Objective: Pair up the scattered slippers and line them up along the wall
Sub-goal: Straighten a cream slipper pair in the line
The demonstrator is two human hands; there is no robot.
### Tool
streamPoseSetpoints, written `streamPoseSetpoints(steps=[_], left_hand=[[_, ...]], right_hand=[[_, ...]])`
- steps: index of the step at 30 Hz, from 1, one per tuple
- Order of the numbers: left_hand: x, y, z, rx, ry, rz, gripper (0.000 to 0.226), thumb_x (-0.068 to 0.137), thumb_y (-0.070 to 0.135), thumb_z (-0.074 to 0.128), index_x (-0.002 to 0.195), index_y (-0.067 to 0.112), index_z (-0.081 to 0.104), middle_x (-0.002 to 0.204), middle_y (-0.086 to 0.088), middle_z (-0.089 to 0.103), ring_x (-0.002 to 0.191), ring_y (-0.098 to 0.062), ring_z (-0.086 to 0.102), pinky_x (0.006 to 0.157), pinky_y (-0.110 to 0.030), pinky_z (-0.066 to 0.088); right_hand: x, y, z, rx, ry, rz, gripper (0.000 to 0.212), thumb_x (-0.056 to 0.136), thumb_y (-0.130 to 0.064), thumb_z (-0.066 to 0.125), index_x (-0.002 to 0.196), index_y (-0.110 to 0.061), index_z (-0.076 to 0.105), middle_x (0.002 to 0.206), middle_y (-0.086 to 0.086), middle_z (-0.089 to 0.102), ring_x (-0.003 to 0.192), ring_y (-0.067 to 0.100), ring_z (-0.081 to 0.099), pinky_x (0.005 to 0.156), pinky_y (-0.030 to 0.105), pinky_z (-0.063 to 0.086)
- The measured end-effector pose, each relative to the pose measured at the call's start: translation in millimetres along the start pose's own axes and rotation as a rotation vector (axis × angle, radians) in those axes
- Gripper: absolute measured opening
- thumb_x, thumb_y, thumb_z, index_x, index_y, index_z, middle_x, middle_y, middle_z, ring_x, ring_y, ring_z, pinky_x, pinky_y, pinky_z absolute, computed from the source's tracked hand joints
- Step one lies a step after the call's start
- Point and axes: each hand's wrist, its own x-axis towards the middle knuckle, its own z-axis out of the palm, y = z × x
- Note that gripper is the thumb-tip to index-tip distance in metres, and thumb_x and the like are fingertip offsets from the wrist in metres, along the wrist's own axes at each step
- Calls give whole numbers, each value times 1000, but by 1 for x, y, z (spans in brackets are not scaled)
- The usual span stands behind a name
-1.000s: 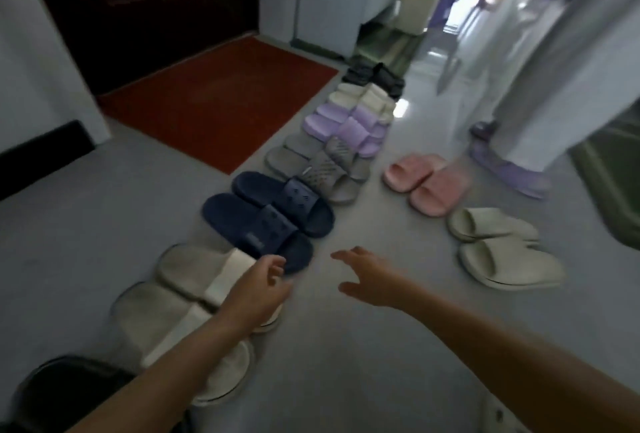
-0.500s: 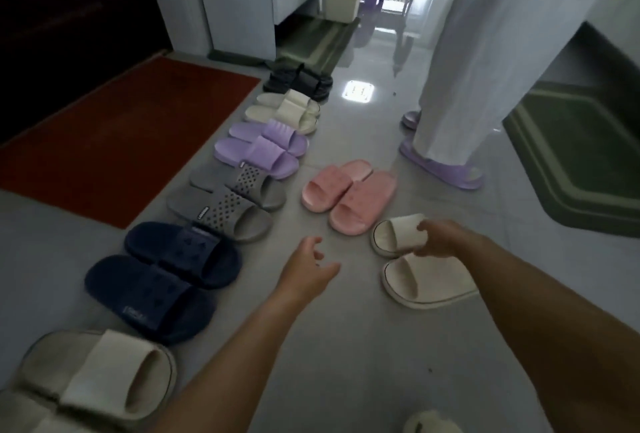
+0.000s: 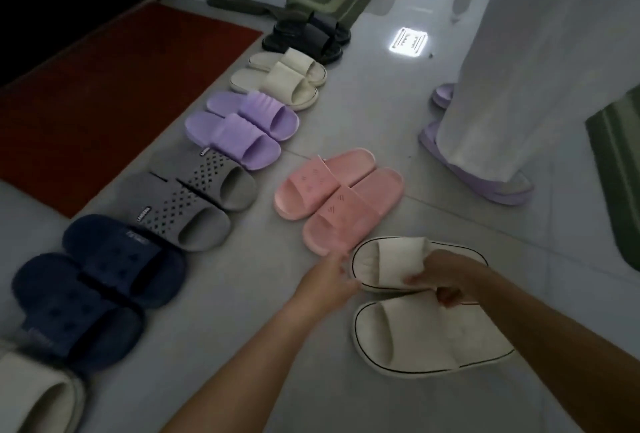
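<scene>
R hand (image 3: 446,278) atop cream slipper (image 3: 367,261), gripping strap (image 3: 401,256)

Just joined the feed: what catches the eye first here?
A row of slipper pairs runs along the red mat at left. At centre, the right hand holds the strap of the farther cream slipper, with the left hand at its toe, beside a loose pink pair.
</scene>
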Motion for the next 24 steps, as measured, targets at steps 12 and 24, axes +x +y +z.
streamPoseSetpoints(steps=[12, 24], left_hand=[[39, -4, 67, 2, -184, -83, 68, 59, 23, 82, 118, 14, 50, 114, -2, 67, 105, -24, 64, 92, -42, 51], [-73, -46, -13, 400, 39, 29, 41, 67, 62, 63, 59, 28, 42, 62, 11, 46, 64, -5, 45, 57, -25, 29]], right_hand=[[-5, 22, 29, 28, 105, -276, 20, 79, -38, 66, 89, -23, 59, 89, 1, 66, 74, 20, 66, 51, 29, 51], [-89, 7, 74, -237, 54, -591, 30, 80, -41, 65, 64, -26, 45, 55, -6, 48, 59, 3, 47, 58, 17, 37]])
